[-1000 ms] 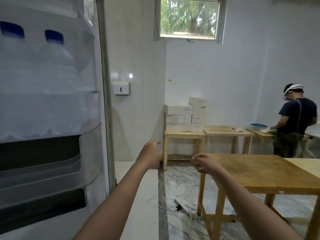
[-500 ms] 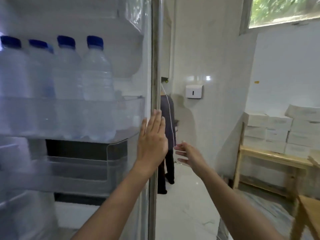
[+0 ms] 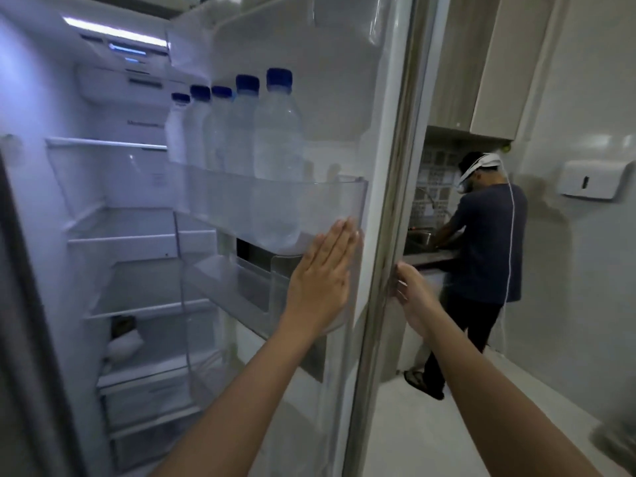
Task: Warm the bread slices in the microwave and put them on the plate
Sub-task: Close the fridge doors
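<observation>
Fridge door [image 3: 344,80] stands open: left hand [image 3: 320,280] pressed flat inside, fingers [image 3: 339,242] straight; right hand [image 3: 409,290] fingers curled round its edge

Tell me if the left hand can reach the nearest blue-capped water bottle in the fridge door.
Probably yes. The left hand lies flat on the fridge door at the lower corner of the door shelf; the nearest water bottle stands above it, top clear of the shelf wall.

left hand [image 3: 321,270] flat on fridge door [image 3: 375,132], right hand [image 3: 409,287] gripping edge.
</observation>
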A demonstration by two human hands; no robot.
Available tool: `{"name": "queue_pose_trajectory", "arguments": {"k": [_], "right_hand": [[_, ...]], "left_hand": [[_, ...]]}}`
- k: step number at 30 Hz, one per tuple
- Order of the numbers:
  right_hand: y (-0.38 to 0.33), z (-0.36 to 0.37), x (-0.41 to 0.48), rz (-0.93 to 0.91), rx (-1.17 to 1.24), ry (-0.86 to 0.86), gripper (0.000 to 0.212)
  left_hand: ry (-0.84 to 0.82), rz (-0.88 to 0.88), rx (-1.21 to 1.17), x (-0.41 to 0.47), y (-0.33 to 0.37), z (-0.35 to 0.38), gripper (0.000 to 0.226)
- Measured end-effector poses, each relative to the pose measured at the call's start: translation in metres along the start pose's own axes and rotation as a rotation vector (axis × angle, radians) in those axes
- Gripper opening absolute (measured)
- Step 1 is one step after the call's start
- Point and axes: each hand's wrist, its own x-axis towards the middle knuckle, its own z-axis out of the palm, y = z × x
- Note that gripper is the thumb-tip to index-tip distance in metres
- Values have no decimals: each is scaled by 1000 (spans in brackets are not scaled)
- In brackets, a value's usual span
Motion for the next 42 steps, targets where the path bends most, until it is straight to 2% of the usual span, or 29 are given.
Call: {"name": "queue_pose_trajectory", "arguments": {"k": [6, 15, 27, 31, 37, 39, 42], "right_hand": [[-6, 8, -25, 73, 105, -101, 15], [-11, 51, -77, 148, 111, -236, 6], [-2, 169, -145, 143, 185, -274, 10], [-1, 215, -163, 42, 109, -259, 12], [13, 283, -177, -264, -68, -213, 6], [19, 301, -178, -395, -76, -154, 14], [25, 322, -171, -517, -26, -5, 16]], "left_hand": [[18, -6, 84, -20, -23, -15, 65], [58, 27, 75, -61, -94, -44, 67], [-51, -60, 54, -123, -215, -87, 68], [-160, -199, 17, -138, -242, -105, 69], [-267, -390, -82, -149, -272, -133, 63], [-207, -445, -166, -150, -278, -142, 60], [15, -377, -200, -146, -282, -152, 55]]}}
